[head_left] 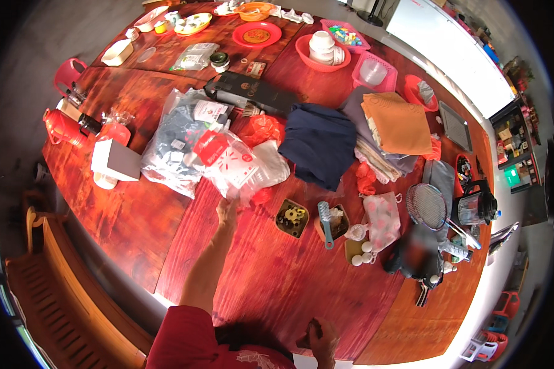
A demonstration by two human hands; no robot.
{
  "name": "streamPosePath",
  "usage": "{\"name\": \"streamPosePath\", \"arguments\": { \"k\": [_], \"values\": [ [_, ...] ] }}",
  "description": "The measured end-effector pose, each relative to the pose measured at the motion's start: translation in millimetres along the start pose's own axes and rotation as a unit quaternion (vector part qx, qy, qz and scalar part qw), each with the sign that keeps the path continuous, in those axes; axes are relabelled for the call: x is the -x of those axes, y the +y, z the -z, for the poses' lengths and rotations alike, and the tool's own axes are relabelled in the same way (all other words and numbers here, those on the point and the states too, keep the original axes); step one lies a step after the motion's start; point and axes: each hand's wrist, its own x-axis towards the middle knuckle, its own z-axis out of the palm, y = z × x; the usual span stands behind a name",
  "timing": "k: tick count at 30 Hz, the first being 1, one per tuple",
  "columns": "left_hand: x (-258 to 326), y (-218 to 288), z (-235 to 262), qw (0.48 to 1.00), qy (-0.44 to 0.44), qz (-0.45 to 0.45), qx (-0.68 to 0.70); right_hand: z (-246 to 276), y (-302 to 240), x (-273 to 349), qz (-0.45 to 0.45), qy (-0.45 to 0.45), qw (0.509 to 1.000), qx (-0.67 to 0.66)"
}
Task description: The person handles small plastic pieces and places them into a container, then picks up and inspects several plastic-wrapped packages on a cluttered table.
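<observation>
My left hand [226,211] reaches forward over the red wooden table. Its fingers are closed at the near edge of a clear plastic bag [243,175] with a red and white printed front. Left of that lies a larger clear bag [177,144] of dark folded clothing. A red plastic bag [263,128] is bunched behind, and folded navy cloth [319,144] lies to the right. My right hand [323,338] is low, near the table's front edge, its fingers curled. Something dark shows by its fingertips, too unclear to name.
Right of centre are a small box of yellowish pieces [292,218], a blue brush [325,224], white balls [362,254] and a badminton racket [427,206]. A white box [115,160] and red thermos [63,127] stand left. A wooden bench [74,289] runs along the left side.
</observation>
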Motion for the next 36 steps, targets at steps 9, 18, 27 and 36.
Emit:
{"name": "streamPosePath", "arguments": {
  "k": [9,18,27,36],
  "values": [
    [137,-71,147,0.974,-0.012,0.21,0.089,-18,-23,-6,0.024,-0.032,0.999,-0.01],
    [101,-21,143,0.983,0.15,0.101,-0.021,-35,-21,28,-0.08,-0.101,0.99,-0.063],
    [116,-54,175,0.96,0.01,0.166,0.226,-51,-21,33,-0.342,-0.146,0.796,-0.478],
    [201,-35,197,0.921,-0.185,0.277,0.203,-97,-87,-2,0.063,-0.051,0.983,-0.163]
  ]
}}
